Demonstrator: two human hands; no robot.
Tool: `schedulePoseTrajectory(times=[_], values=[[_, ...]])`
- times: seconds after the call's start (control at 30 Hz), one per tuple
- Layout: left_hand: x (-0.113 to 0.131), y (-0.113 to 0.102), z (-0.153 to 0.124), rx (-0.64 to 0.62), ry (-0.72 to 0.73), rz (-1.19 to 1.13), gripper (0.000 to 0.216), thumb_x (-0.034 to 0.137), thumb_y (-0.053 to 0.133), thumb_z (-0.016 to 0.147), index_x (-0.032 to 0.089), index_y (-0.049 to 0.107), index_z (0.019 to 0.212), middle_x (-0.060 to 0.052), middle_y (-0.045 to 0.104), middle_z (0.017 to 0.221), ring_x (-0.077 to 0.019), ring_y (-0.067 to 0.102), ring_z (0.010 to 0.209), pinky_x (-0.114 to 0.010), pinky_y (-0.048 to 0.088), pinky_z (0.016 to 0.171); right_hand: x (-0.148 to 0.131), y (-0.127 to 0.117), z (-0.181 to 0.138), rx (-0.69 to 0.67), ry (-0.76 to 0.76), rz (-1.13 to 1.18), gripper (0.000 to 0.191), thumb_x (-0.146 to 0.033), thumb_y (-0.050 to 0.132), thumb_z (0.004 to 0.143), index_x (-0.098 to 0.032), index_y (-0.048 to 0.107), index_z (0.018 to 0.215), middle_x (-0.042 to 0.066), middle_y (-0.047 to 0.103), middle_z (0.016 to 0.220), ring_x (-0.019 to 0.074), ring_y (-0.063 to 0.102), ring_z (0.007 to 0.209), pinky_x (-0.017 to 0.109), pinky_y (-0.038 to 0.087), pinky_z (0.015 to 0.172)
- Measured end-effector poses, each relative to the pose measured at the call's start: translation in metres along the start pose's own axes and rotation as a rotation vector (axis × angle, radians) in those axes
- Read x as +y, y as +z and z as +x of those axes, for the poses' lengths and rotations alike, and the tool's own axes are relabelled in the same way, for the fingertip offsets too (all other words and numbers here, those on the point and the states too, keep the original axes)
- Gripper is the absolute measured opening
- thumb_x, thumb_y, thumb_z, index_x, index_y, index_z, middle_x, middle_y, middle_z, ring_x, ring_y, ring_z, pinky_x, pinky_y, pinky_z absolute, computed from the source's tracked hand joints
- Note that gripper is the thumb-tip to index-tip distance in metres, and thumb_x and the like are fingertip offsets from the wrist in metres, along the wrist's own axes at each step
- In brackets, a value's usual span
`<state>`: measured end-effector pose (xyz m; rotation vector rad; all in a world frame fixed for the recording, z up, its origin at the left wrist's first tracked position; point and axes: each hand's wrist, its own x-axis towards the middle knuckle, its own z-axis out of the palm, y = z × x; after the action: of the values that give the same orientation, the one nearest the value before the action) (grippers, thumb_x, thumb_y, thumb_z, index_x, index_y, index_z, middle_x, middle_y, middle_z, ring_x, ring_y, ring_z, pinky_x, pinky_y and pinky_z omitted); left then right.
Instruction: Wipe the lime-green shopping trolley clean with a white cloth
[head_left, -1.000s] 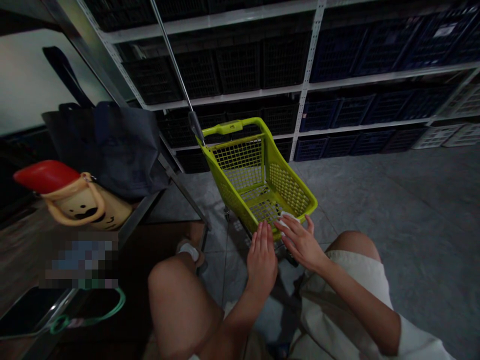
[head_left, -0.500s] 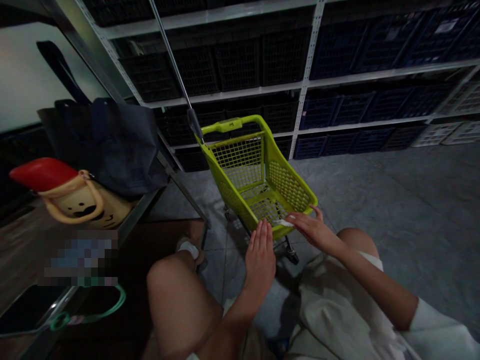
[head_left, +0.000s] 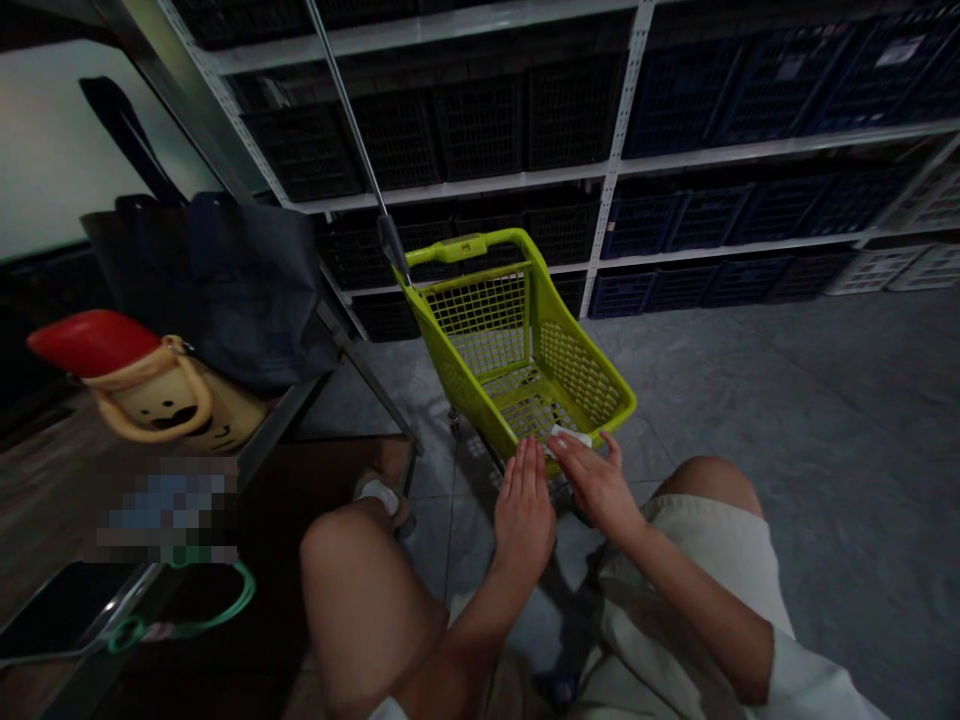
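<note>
A small lime-green plastic shopping cart [head_left: 525, 340] stands on the grey floor in front of my knees. My left hand [head_left: 525, 515] is flat, fingers straight and together, against the cart's near end. My right hand [head_left: 592, 480] presses a small white cloth [head_left: 570, 437] onto the cart's near rim, fingers laid over it. Both my bare knees frame the hands.
Metal shelving with dark plastic crates [head_left: 675, 100] fills the back wall. To the left is a rack holding a dark bag [head_left: 232, 280] and a cream bottle with a red cap [head_left: 142, 385]. A thin metal pole [head_left: 352, 130] leans by the cart's handle.
My right hand slid the white cloth to the right along the cart's near rim, then came back toward the left hand. The left hand stayed almost still.
</note>
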<state>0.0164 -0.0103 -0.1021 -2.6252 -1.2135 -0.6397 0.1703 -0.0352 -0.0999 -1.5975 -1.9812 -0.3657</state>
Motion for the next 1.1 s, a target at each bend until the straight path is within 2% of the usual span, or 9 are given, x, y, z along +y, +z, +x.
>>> schedulePoseTrajectory(times=[0.17, 0.33, 0.47, 0.63, 0.7, 0.8, 0.93, 1.0, 1.1], values=[[-0.005, -0.005, -0.003, -0.017, 0.008, 0.014, 0.069, 0.008, 0.041, 0.089, 0.006, 0.024, 0.156, -0.014, 0.036, 0.161, -0.0235, 0.031, 0.150, -0.038, 0.033, 0.121, 0.061, -0.012, -0.004, -0.063, -0.168, -0.042, 0.050, -0.007, 0.036, 0.095, -0.027, 0.048, 0.139, 0.010, 0.067, 0.134, 0.0167, 0.062, 0.123, 0.048, 0.005, 0.120], [-0.001, -0.002, -0.002, -0.034, 0.012, 0.001, 0.072, 0.009, 0.043, 0.088, 0.005, 0.020, 0.157, -0.016, 0.035, 0.161, -0.0232, 0.029, 0.151, -0.039, 0.034, 0.121, 0.130, -0.025, -0.011, 0.036, 0.007, -0.205, 0.049, -0.005, 0.039, 0.092, -0.027, 0.055, 0.132, 0.010, 0.071, 0.127, 0.0220, 0.066, 0.119, 0.056, 0.004, 0.118], [0.003, 0.002, 0.000, -0.038, 0.021, -0.012, 0.071, 0.008, 0.043, 0.087, 0.003, 0.025, 0.155, -0.017, 0.034, 0.162, -0.0235, 0.027, 0.152, -0.040, 0.034, 0.122, 0.076, -0.011, -0.009, 0.112, 0.174, -0.167, 0.050, -0.005, 0.041, 0.088, -0.023, 0.055, 0.132, 0.011, 0.071, 0.127, 0.0243, 0.063, 0.123, 0.056, 0.005, 0.119], [-0.001, 0.001, 0.000, -0.032, -0.004, 0.021, 0.063, 0.009, 0.041, 0.089, 0.003, 0.033, 0.152, -0.017, 0.038, 0.159, -0.0241, 0.030, 0.151, -0.041, 0.035, 0.121, -0.017, 0.007, -0.001, 0.005, 0.068, 0.010, 0.057, -0.004, 0.040, 0.088, -0.020, 0.046, 0.142, 0.012, 0.065, 0.136, 0.0202, 0.057, 0.132, 0.048, 0.010, 0.121], [-0.004, -0.001, -0.001, -0.025, -0.013, 0.031, 0.062, 0.008, 0.040, 0.090, 0.003, 0.034, 0.152, -0.016, 0.039, 0.159, -0.0239, 0.032, 0.150, -0.041, 0.036, 0.120, -0.011, 0.005, -0.001, -0.011, -0.023, 0.011, 0.062, -0.003, 0.039, 0.087, -0.022, 0.042, 0.146, 0.011, 0.063, 0.139, 0.0192, 0.056, 0.132, 0.048, 0.011, 0.120], [-0.007, -0.004, -0.003, -0.024, -0.009, 0.033, 0.065, 0.007, 0.041, 0.089, 0.003, 0.031, 0.153, -0.016, 0.037, 0.160, -0.0236, 0.033, 0.149, -0.040, 0.036, 0.120, 0.044, -0.005, -0.007, -0.005, -0.103, -0.046, 0.063, -0.002, 0.039, 0.088, -0.026, 0.043, 0.146, 0.009, 0.066, 0.136, 0.0190, 0.060, 0.127, 0.051, 0.009, 0.120], [-0.004, -0.004, -0.003, -0.022, -0.003, 0.027, 0.068, 0.008, 0.043, 0.088, 0.003, 0.028, 0.154, -0.016, 0.036, 0.161, -0.0237, 0.032, 0.150, -0.040, 0.036, 0.121, 0.120, -0.020, -0.015, 0.064, 0.037, -0.205, 0.054, -0.005, 0.042, 0.090, -0.027, 0.051, 0.138, 0.008, 0.072, 0.126, 0.0233, 0.064, 0.122, 0.056, 0.007, 0.119], [-0.001, -0.003, -0.002, -0.022, -0.001, 0.024, 0.067, 0.008, 0.043, 0.088, 0.003, 0.031, 0.153, -0.015, 0.037, 0.160, -0.0235, 0.033, 0.149, -0.039, 0.036, 0.121, 0.121, -0.021, -0.016, 0.103, 0.122, -0.239, 0.051, -0.006, 0.042, 0.090, -0.026, 0.053, 0.135, 0.009, 0.072, 0.126, 0.0258, 0.063, 0.124, 0.058, 0.007, 0.118], [0.003, 0.000, 0.000, -0.021, -0.001, 0.024, 0.064, 0.007, 0.042, 0.088, 0.003, 0.034, 0.152, -0.015, 0.037, 0.160, -0.0235, 0.032, 0.150, -0.039, 0.036, 0.121, 0.069, -0.010, -0.012, 0.113, 0.173, -0.160, 0.058, -0.005, 0.041, 0.087, -0.025, 0.047, 0.141, 0.011, 0.071, 0.127, 0.0254, 0.062, 0.125, 0.056, 0.007, 0.119]])
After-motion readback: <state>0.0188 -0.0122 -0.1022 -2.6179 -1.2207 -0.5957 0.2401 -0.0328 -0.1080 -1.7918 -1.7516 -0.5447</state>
